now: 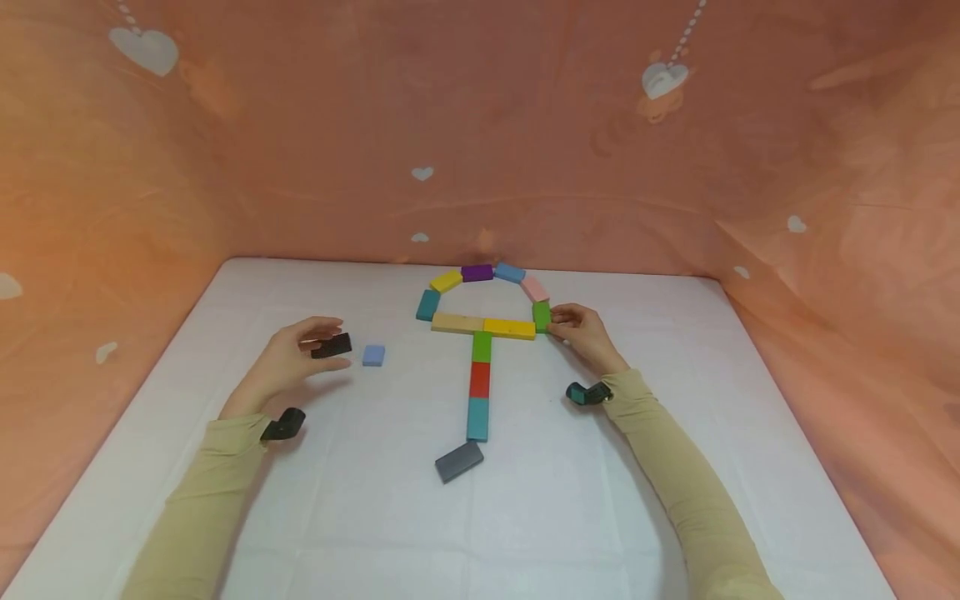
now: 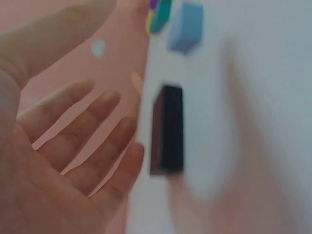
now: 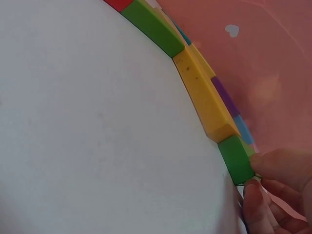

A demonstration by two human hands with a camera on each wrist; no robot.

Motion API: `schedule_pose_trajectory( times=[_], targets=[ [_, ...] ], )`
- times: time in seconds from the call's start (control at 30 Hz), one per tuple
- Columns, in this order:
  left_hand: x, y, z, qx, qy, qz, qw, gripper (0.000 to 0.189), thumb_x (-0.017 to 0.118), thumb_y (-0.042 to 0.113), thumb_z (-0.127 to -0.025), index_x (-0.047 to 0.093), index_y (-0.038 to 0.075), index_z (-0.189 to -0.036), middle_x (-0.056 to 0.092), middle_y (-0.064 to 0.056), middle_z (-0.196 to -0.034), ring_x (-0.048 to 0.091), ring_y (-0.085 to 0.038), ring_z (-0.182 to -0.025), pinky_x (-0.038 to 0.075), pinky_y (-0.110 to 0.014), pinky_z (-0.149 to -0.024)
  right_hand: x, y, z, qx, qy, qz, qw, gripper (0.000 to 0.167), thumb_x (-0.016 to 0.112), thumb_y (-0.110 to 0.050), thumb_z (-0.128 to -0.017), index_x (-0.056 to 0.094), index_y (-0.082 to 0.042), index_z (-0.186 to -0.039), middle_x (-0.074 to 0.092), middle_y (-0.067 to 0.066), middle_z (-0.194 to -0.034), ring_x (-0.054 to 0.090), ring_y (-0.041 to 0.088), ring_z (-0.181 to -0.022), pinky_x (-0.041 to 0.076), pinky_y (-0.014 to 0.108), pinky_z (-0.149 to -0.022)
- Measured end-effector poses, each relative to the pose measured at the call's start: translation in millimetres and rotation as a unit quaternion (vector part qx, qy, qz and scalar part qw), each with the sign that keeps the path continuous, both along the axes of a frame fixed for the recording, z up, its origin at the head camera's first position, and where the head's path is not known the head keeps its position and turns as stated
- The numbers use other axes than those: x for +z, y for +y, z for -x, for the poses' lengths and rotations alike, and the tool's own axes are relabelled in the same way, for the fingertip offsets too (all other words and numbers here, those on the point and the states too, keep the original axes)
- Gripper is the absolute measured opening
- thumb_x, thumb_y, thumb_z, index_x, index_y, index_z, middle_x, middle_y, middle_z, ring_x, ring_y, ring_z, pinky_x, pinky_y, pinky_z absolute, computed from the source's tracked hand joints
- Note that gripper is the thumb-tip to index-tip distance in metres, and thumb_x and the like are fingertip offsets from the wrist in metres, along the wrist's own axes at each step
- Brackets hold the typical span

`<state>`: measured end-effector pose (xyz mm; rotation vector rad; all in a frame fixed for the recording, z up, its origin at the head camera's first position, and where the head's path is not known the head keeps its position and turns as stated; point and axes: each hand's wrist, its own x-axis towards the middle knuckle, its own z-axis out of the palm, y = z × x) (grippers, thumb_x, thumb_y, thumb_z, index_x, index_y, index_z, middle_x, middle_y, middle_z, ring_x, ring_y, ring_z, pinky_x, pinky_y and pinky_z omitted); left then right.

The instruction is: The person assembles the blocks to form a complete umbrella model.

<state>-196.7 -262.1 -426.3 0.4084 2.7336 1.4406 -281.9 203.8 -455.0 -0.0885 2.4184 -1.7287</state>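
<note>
My left hand (image 1: 288,358) hovers around a black block (image 1: 332,346) at the left, fingers and thumb spread to either side of it. In the left wrist view the fingers are extended and apart from the black block (image 2: 167,129). A small light-blue block (image 1: 373,356) lies just right of that hand. My right hand (image 1: 588,335) pinches a green block (image 1: 542,317) at the right end of an arc of coloured blocks. The right wrist view shows thumb and fingertip at the outer end of this green block (image 3: 236,160), which meets a long yellow block (image 3: 204,97).
The arc continues through pink, blue, purple (image 1: 477,272), yellow and teal blocks. Beneath it run a tan block (image 1: 457,322) and the yellow one. A stem of green, red (image 1: 479,380) and light-teal blocks reaches down to a slanted grey block (image 1: 459,462). Pink cloth (image 1: 480,125) surrounds the white table.
</note>
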Motion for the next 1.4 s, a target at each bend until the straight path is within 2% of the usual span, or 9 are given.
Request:
schedule_pose_trajectory(
  times=[0.13, 0.27, 0.5, 0.83, 1.03, 1.23, 1.4],
  targets=[
    [-8.7, -12.6, 2.2, 0.036, 0.004, 0.007, 0.9993, 0.069, 0.082, 0.022, -0.077, 0.049, 0.000, -0.134, 0.051, -0.022, -0.131, 0.045, -0.039, -0.122, 0.036, -0.053, -0.101, 1.3, -1, -0.7, 0.001, -0.005, 0.002, 1.0000, 0.039, 0.065, -0.006, -0.090, 0.054, 0.002, -0.126, 0.056, 0.018, -0.116, 0.055, 0.022, -0.092, 0.052, 0.020, -0.073],
    [-13.8, -20.1, 4.2, 0.049, -0.009, 0.004, 0.9987, 0.070, 0.082, 0.020, -0.077, 0.048, -0.001, -0.134, 0.048, -0.024, -0.134, 0.041, -0.042, -0.125, 0.034, -0.053, -0.104, 1.8, -1, -1.3, 0.001, -0.001, -0.001, 1.0000, 0.039, 0.065, -0.006, -0.090, 0.054, 0.002, -0.126, 0.056, 0.018, -0.115, 0.054, 0.023, -0.092, 0.052, 0.020, -0.074],
    [-14.8, -24.9, 9.5, 0.038, -0.042, 0.039, 0.9976, 0.072, 0.082, 0.021, -0.077, 0.047, 0.002, -0.137, 0.049, -0.024, -0.132, 0.043, -0.045, -0.121, 0.032, -0.059, -0.102, -0.1, -1, -0.6, -0.002, 0.006, -0.011, 0.9999, 0.037, 0.065, -0.007, -0.090, 0.055, 0.002, -0.125, 0.057, 0.017, -0.113, 0.053, 0.021, -0.090, 0.051, 0.018, -0.071],
    [-18.2, -23.6, 19.0, 0.007, -0.006, 0.064, 0.9979, 0.056, 0.075, 0.007, -0.083, 0.050, -0.006, -0.132, 0.056, -0.026, -0.123, 0.052, -0.040, -0.112, 0.040, -0.053, -0.096, 2.3, -2, -2.6, -0.002, -0.005, -0.001, 1.0000, 0.037, 0.064, -0.007, -0.090, 0.055, 0.002, -0.125, 0.057, 0.017, -0.113, 0.054, 0.022, -0.092, 0.052, 0.020, -0.073],
    [-18.0, -22.4, 18.9, 0.016, -0.006, 0.079, 0.9967, 0.048, 0.068, 0.000, -0.086, 0.051, -0.007, -0.130, 0.058, -0.028, -0.120, 0.053, -0.041, -0.110, 0.042, -0.053, -0.093, -0.1, -1, -2.3, 0.004, 0.006, -0.005, 1.0000, 0.037, 0.064, -0.006, -0.091, 0.055, 0.003, -0.125, 0.057, 0.018, -0.114, 0.054, 0.022, -0.092, 0.051, 0.019, -0.072],
    [-16.7, -20.4, 16.6, 0.036, -0.022, 0.082, 0.9957, 0.050, 0.070, 0.001, -0.085, 0.051, -0.003, -0.132, 0.060, -0.026, -0.118, 0.053, -0.039, -0.110, 0.041, -0.053, -0.096, -2.8, -1, -1.1, 0.004, 0.008, -0.007, 0.9999, 0.038, 0.065, -0.007, -0.090, 0.054, 0.003, -0.125, 0.057, 0.018, -0.114, 0.054, 0.022, -0.093, 0.051, 0.020, -0.073],
    [-14.6, -15.3, 13.9, 0.039, -0.005, 0.076, 0.9963, 0.051, 0.071, -0.005, -0.082, 0.053, -0.004, -0.129, 0.060, -0.027, -0.115, 0.055, -0.040, -0.106, 0.044, -0.053, -0.092, -3.3, 0, -0.4, 0.003, 0.011, -0.004, 0.9999, 0.038, 0.065, -0.007, -0.090, 0.055, 0.003, -0.125, 0.057, 0.018, -0.114, 0.055, 0.021, -0.091, 0.052, 0.020, -0.072]
  ],
)
